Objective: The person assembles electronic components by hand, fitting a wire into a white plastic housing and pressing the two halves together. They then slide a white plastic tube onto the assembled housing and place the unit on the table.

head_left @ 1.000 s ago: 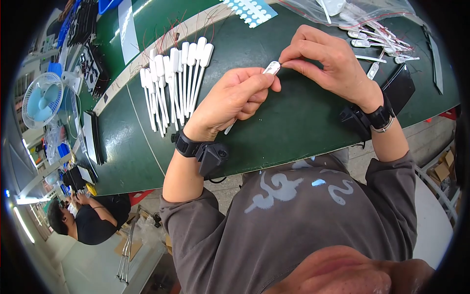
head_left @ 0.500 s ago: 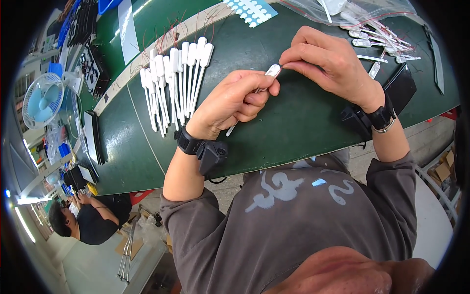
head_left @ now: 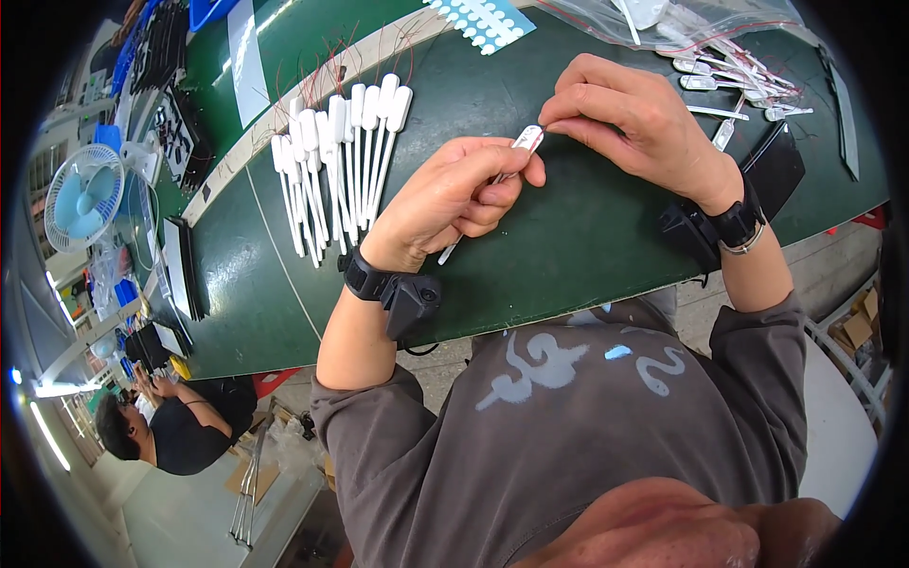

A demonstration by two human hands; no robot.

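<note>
My left hand point(head_left: 453, 194) is closed around a slim white stick with a paddle-shaped head point(head_left: 530, 137). Its head sticks out past the thumb, and the tail end shows below the palm. My right hand point(head_left: 649, 128) pinches thumb and forefinger together just beyond the tip of that head. Whatever lies between those fingertips is too small to make out; a thin wire may be there. To the left, several similar white sticks point(head_left: 346, 142) lie side by side on the green table point(head_left: 559, 256), with thin red wires trailing from their heads.
More white sticks with red wires point(head_left: 739, 71) lie heaped at the upper right, near a clear plastic bag point(head_left: 578, 17). A light blue sheet with white dots point(head_left: 488, 24) lies at the far edge. A black flat piece point(head_left: 778, 166) is beside my right wrist. Another person point(head_left: 189, 426) sits at left.
</note>
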